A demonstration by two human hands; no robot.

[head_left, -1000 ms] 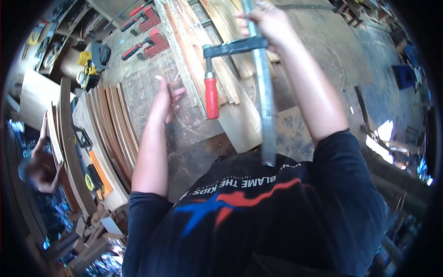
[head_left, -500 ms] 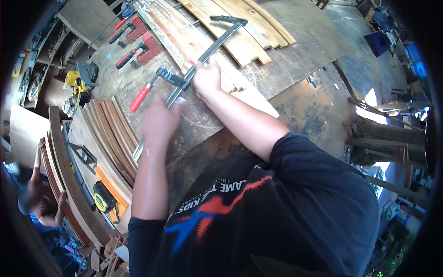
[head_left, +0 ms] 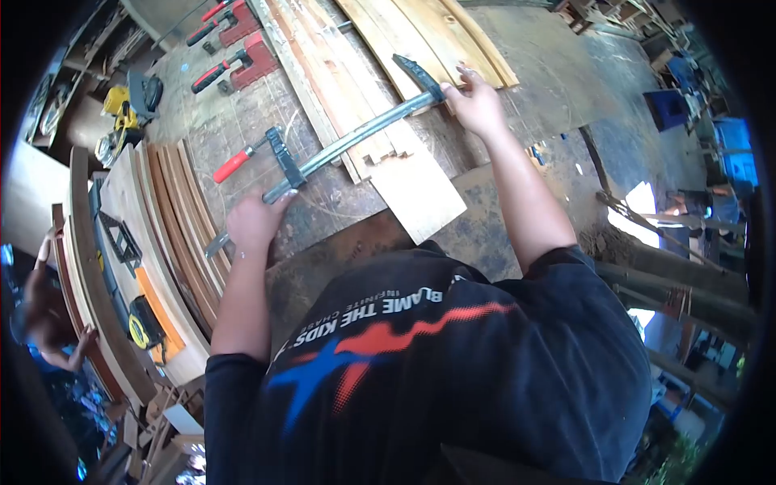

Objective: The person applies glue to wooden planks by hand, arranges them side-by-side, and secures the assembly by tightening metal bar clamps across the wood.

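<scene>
A long metal bar clamp (head_left: 364,132) lies slantwise across the narrow boards (head_left: 331,89). Its sliding arm (head_left: 284,158), with a red handle (head_left: 232,166), sits towards the left end. My left hand (head_left: 253,220) is closed around the bar just below that arm. At the far end, my right hand (head_left: 478,103) has its thumb against the corner of the fixed jaw (head_left: 420,78), its other fingers extended and apart. A pale, short board (head_left: 420,190) sticks out from under the notched board ends towards my body.
More boards (head_left: 453,44) lie behind the clamp. Red clamps (head_left: 246,65) and a yellow power tool (head_left: 125,113) are on the left. Stacked strips (head_left: 174,210) stand beside a tape measure (head_left: 145,322). Another person's hand (head_left: 85,339) touches a board at far left.
My right hand has moved from the middle of the bar out to its fixed-jaw end. The clamp has turned flatter across the boards, and my left hand has shifted down-left along it.
</scene>
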